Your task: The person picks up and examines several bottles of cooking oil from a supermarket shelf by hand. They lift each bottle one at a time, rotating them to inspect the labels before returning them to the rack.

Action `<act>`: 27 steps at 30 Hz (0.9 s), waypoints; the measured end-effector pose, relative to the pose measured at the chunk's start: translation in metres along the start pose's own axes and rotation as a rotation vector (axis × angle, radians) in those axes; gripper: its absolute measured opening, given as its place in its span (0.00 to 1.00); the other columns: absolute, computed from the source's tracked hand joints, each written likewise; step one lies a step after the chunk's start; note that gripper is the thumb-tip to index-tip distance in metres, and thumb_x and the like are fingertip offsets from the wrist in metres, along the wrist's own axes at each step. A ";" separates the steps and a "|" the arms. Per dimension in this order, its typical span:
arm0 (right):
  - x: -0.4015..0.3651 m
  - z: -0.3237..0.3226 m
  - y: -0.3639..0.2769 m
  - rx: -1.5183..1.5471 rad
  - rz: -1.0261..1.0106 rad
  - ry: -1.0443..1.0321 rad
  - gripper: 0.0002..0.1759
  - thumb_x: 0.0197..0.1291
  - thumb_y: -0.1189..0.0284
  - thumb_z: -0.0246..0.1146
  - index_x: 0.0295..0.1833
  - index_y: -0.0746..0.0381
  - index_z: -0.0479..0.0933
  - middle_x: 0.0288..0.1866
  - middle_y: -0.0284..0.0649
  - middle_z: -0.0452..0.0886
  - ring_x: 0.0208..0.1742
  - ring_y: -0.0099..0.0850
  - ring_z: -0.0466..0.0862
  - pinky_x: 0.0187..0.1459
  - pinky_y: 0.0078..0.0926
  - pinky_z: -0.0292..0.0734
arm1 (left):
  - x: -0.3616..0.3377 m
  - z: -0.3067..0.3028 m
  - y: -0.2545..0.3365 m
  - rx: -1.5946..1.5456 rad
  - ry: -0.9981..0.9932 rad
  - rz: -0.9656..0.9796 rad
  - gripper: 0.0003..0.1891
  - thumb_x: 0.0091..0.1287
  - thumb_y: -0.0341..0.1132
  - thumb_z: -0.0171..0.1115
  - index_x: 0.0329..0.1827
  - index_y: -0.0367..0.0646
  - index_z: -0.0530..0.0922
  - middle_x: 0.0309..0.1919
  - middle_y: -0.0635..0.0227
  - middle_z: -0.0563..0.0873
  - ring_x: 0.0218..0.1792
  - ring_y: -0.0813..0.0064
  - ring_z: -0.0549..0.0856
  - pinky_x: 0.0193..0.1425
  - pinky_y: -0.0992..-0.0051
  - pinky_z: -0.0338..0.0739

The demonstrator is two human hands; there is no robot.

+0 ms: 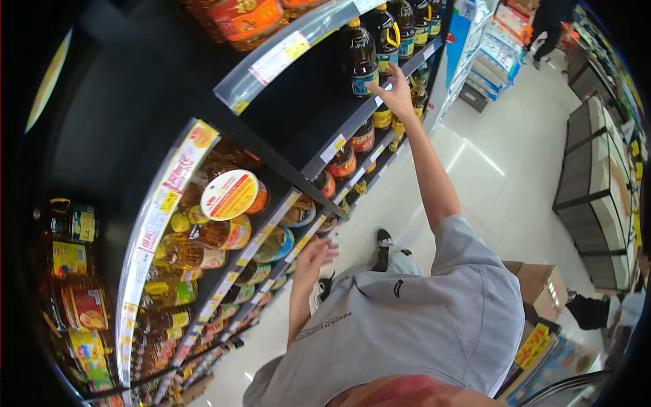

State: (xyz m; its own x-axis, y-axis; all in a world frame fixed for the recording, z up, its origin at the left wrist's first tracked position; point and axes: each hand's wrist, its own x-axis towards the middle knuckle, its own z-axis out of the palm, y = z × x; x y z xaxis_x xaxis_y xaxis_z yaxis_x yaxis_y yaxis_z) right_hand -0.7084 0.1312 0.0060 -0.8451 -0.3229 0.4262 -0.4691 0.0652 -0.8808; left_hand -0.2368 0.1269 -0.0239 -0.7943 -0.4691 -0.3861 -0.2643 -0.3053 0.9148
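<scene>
My right hand (pixel 395 91) is stretched out to the upper shelf, thumb and fingers apart. Its thumb is right at the label of a dark oil bottle (pixel 361 57) with a yellow cap, at the end of the row. Just behind that bottle stands a second dark oil bottle (pixel 385 41) with a yellow handle, its lower part close to my fingertips. Low in front of the shelves hangs my left hand (pixel 314 261), fingers loosely extended and holding nothing, nearest to the bottles on the lower shelves.
Several oil bottles (pixel 183 251) fill the shelves at left, beside a round price sign (pixel 230 195). Shelf edges (pixel 163 203) carry price strips. Cardboard boxes (pixel 539 292) stand behind me at right. Across the tiled aisle (pixel 488 163) are display bins (pixel 586 197); a person (pixel 550 27) is farther off.
</scene>
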 end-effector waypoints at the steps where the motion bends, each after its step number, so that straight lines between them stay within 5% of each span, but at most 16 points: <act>1: 0.010 0.006 0.015 -0.116 -0.111 -0.021 0.57 0.38 0.54 0.82 0.69 0.74 0.64 0.62 0.57 0.76 0.63 0.49 0.77 0.64 0.39 0.73 | 0.012 0.017 0.013 0.005 0.001 0.040 0.16 0.77 0.37 0.55 0.61 0.39 0.76 0.52 0.61 0.86 0.49 0.72 0.86 0.52 0.74 0.78; 5: 0.035 0.029 0.050 -0.252 -0.144 -0.116 0.63 0.32 0.54 0.84 0.70 0.75 0.59 0.61 0.60 0.76 0.63 0.53 0.77 0.64 0.41 0.73 | 0.031 0.074 0.043 0.041 0.052 0.063 0.16 0.76 0.37 0.56 0.62 0.40 0.75 0.52 0.61 0.86 0.50 0.71 0.86 0.55 0.73 0.77; 10: 0.038 0.046 0.049 -0.070 -0.155 -0.058 0.73 0.26 0.55 0.87 0.74 0.73 0.50 0.66 0.60 0.71 0.68 0.54 0.72 0.68 0.40 0.68 | 0.036 0.099 0.034 0.009 0.072 -0.017 0.16 0.76 0.36 0.56 0.61 0.37 0.75 0.52 0.59 0.86 0.50 0.71 0.86 0.54 0.72 0.79; 16: 0.035 0.056 0.047 -0.034 0.007 -0.020 0.68 0.29 0.55 0.85 0.75 0.65 0.54 0.67 0.54 0.71 0.68 0.49 0.73 0.68 0.39 0.69 | 0.045 0.105 0.045 0.040 0.221 -0.005 0.16 0.77 0.37 0.53 0.61 0.36 0.76 0.51 0.56 0.86 0.51 0.66 0.87 0.54 0.71 0.80; 27: 0.009 0.043 0.010 0.288 -0.056 -0.062 0.64 0.29 0.58 0.85 0.73 0.66 0.58 0.59 0.53 0.80 0.61 0.46 0.81 0.63 0.37 0.74 | 0.086 0.109 0.085 0.051 0.230 0.125 0.17 0.78 0.37 0.51 0.60 0.32 0.74 0.52 0.53 0.84 0.50 0.66 0.86 0.54 0.70 0.83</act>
State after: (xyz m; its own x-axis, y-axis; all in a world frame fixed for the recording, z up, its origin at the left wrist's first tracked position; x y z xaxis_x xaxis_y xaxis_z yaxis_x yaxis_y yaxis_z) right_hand -0.7103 0.0887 -0.0080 -0.7985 -0.3756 0.4704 -0.4153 -0.2218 -0.8822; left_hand -0.3874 0.1506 0.0335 -0.6790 -0.6782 -0.2811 -0.2035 -0.1940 0.9597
